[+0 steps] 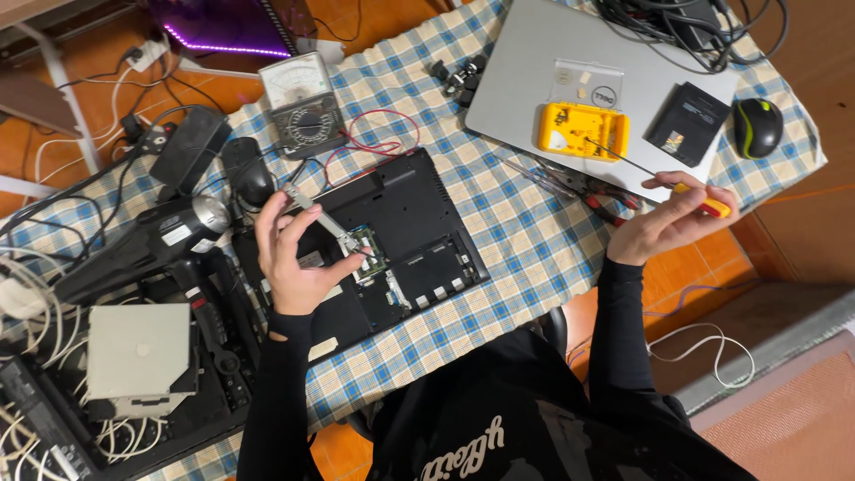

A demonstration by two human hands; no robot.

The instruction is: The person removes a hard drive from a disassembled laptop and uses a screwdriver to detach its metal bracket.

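Counted on the checked cloth: two laptops (one opened up, one shut), two mice, one analog meter, one yellow bit case, one screwdriver.
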